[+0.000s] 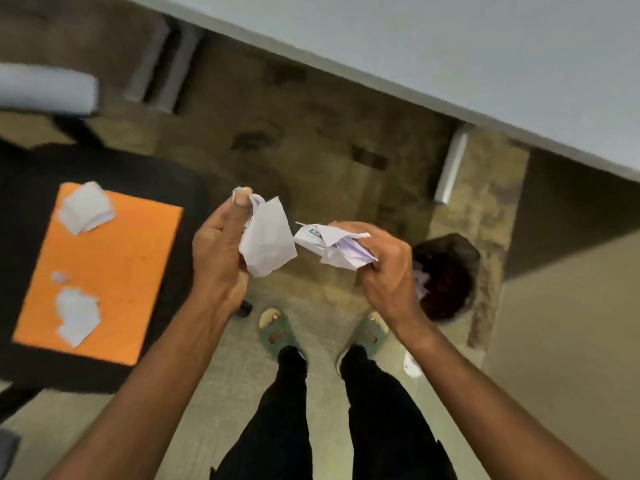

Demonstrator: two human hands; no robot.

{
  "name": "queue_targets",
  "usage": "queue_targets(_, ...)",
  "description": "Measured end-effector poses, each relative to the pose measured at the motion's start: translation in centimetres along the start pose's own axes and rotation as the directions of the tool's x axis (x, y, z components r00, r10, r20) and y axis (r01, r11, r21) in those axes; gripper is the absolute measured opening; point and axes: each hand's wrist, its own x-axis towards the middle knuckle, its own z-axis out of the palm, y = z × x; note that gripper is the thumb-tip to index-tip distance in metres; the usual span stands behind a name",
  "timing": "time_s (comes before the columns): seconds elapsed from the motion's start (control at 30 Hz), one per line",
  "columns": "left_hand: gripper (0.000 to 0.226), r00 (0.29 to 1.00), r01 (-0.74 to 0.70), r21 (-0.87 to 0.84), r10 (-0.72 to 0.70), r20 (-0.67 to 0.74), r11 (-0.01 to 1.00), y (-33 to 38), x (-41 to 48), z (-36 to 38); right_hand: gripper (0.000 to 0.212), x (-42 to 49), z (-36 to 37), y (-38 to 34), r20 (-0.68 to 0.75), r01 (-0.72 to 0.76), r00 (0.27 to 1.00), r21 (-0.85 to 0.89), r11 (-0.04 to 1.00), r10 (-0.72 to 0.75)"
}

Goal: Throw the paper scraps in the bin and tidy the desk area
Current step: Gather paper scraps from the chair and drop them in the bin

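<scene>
My left hand (221, 251) pinches a crumpled white paper scrap (268, 242) between thumb and fingers. My right hand (384, 268) grips a second crumpled printed paper scrap (332, 245). Both are held above the floor at the centre of the view, a small gap between the two scraps. A dark round bin (450, 258) stands on the floor just right of my right hand, with white paper inside it. More white scraps (86, 207) (77, 315) lie on an orange sheet (121, 265) at the left.
The orange sheet rests on a black chair seat (187, 188). A grey desk top (450, 46) runs diagonally across the upper right, with metal legs (452, 164) beneath. A small white scrap (412, 365) lies on the floor by my right foot.
</scene>
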Motion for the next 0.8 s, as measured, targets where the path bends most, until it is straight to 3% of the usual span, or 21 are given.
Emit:
queue_targets(0.17, 0.035, 0.967, 0.143, 0.229, -0.185, 0.173, 0.963, -11.4, -0.4, 11.5, 0.026, -6.7, -9.4, 9.1, -0.276, -0.257, 0.929, -0.009, 0.966, 0.245)
queue_targets(0.3, 0.044, 0.906, 0.239, 0.421, -0.357, 0.229, 0.875, -21.3, -0.8, 18.5, 0.019, -11.2, -14.0, 15.9, -0.440, -0.458, 0.793, 0.026, 0.889, 0.422)
queue_targets(0.43, 0.025, 0.864, 0.241, 0.611, -0.453, 0.220, 0.754, -31.8, -0.2, 22.6, 0.026, -14.2, -16.5, 23.2, -0.508, -0.609, 0.662, 0.063, 0.791, 0.551)
queue_targets(0.57, 0.035, 0.876, 0.237, 0.693, -0.458, 0.151, 0.681, -38.9, 1.8, 23.7, 0.014, -16.0, -16.7, 31.1, -0.543, -0.754, 0.523, 0.066, 0.654, 0.657)
queue_targets(0.67, 0.041, 0.875, 0.267, 0.721, -0.475, 0.097, 0.639, -43.3, 3.5, 24.2, 0.021, -16.7, -16.7, 36.2, -0.542, -0.830, 0.389, 0.145, 0.538, 0.745)
queue_targets(0.8, 0.038, 0.880, 0.226, 0.766, -0.463, 0.104, 0.602, -49.0, 5.9, 24.3, 0.031, -17.1, -15.8, 41.8, -0.501, -0.880, 0.287, 0.198, 0.431, 0.816)
